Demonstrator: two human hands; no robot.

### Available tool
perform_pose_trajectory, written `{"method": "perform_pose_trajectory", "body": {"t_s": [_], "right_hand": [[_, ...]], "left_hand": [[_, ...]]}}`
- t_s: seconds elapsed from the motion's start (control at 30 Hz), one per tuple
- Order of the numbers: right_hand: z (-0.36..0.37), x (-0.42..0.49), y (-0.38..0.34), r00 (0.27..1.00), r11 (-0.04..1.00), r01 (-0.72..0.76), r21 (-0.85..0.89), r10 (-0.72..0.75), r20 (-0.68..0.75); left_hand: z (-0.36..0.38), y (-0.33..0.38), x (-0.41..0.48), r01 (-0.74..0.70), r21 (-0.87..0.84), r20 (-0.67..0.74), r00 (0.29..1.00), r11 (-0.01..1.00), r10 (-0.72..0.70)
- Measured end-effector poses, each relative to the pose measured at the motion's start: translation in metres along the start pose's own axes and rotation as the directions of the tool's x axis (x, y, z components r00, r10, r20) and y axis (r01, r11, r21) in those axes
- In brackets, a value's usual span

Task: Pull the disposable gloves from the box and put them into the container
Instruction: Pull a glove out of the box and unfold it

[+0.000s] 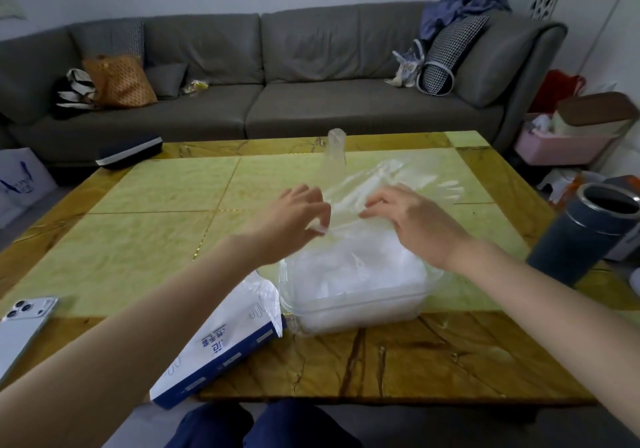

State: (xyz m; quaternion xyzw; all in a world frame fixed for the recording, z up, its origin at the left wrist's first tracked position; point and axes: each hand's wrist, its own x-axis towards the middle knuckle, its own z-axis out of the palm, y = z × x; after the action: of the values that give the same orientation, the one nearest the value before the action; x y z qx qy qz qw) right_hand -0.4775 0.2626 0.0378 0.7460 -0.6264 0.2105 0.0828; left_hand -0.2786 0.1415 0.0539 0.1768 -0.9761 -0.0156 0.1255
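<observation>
Far L on the counter point(138, 205): phone point(24, 329), camera side up, close to the front edge.

Next, the glove box point(221, 340), white w/ a blue side, lying flat at an angle. Its near corner is at the counter's front edge. Its far end is open w/ some film showing, and sits just beside the container's L wall.

L hand point(294, 219) is raised above the counter, over the container's back-L corner. Its fingers are curled, w/ thumb & fingertips pinching the edge of a clear glove point(374, 184).

The glove hangs in the air, stretched btwn both hands above & behind the container. One glove finger sticks up at the back.

Container point(353, 288): clear plastic tub, mid-counter, top open, holding a heap of whitish crumpled gloves.

R hand point(412, 219) is over the container's back-R part. Its fingers are bent, tips pinching the same glove's near edge, opposite the L hand.

Far R, at the counter's edge: dark cylindrical canister point(585, 232), upright, metal rim, mouth open, well apart from the container.

Behind the counter is a grey sofa point(311, 66) w/ cushions & bags on it.
</observation>
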Motion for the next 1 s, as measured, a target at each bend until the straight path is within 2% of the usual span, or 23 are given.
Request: {"method": "perform_pose_trajectory", "body": {"t_s": [0.07, 0.13, 0.2, 0.3, 0.4, 0.43, 0.47, 0.53, 0.6, 0.67, 0.73, 0.83, 1.0], "right_hand": [[0.014, -0.007, 0.0, 0.986, 0.998, -0.062, 0.02, 0.058, 0.155], [0.027, -0.009, 0.001, 0.942, 0.99, -0.135, 0.041, 0.115, 0.314], [0.036, -0.008, 0.001, 0.869, 0.972, -0.223, 0.072, 0.165, 0.467], [0.043, -0.005, 0.0, 0.757, 0.931, -0.344, 0.121, 0.198, 0.622], [0.041, 0.003, -0.001, 0.638, 0.897, -0.417, 0.143, 0.178, 0.749], [0.039, 0.006, -0.001, 0.637, 0.874, -0.455, 0.171, 0.185, 0.748], [0.037, 0.009, -0.001, 0.671, 0.838, -0.496, 0.229, 0.203, 0.713], [0.036, 0.015, -0.001, 0.781, 0.761, -0.533, 0.369, 0.275, 0.56], [0.041, 0.02, 0.0, 0.859, 0.8, -0.471, 0.372, 0.318, 0.402], [0.051, 0.022, 0.001, 0.878, 0.893, -0.378, 0.244, 0.262, 0.401], [0.064, 0.021, 0.004, 0.828, 0.962, -0.266, 0.065, 0.193, 0.527], [0.079, 0.019, 0.007, 0.736, 0.979, -0.17, -0.109, 0.2, 0.647], [0.087, 0.011, 0.017, 0.629, 0.96, -0.179, -0.214, 0.279, 0.725]], "left_hand": [[0.015, 0.001, 0.002, -0.027, 0.062, 0.116, 0.993, 0.998, 0.02], [0.028, 0.001, 0.006, -0.074, 0.144, 0.215, 0.976, 0.987, 0.042], [0.038, 0.001, 0.008, -0.124, 0.225, 0.331, 0.943, 0.967, 0.044], [0.049, 0.001, 0.01, -0.171, 0.285, 0.484, 0.875, 0.943, 0.012], [0.057, -0.002, 0.012, -0.095, 0.24, 0.607, 0.791, 0.966, -0.073], [0.055, -0.002, 0.013, -0.048, 0.234, 0.63, 0.769, 0.971, -0.113], [0.053, -0.001, 0.015, -0.003, 0.23, 0.631, 0.761, 0.973, -0.147], [0.049, 0.004, 0.02, 0.061, 0.225, 0.561, 0.808, 0.972, -0.181], [0.05, 0.01, 0.022, 0.12, 0.218, 0.438, 0.875, 0.969, -0.207], [0.058, 0.015, 0.022, 0.184, 0.212, 0.416, 0.872, 0.96, -0.259], [0.072, 0.018, 0.02, 0.218, 0.221, 0.525, 0.794, 0.951, -0.305], [0.09, 0.019, 0.018, 0.195, 0.277, 0.65, 0.683, 0.941, -0.333], [0.106, 0.015, 0.016, 0.168, 0.353, 0.657, 0.656, 0.92, -0.372]]}}
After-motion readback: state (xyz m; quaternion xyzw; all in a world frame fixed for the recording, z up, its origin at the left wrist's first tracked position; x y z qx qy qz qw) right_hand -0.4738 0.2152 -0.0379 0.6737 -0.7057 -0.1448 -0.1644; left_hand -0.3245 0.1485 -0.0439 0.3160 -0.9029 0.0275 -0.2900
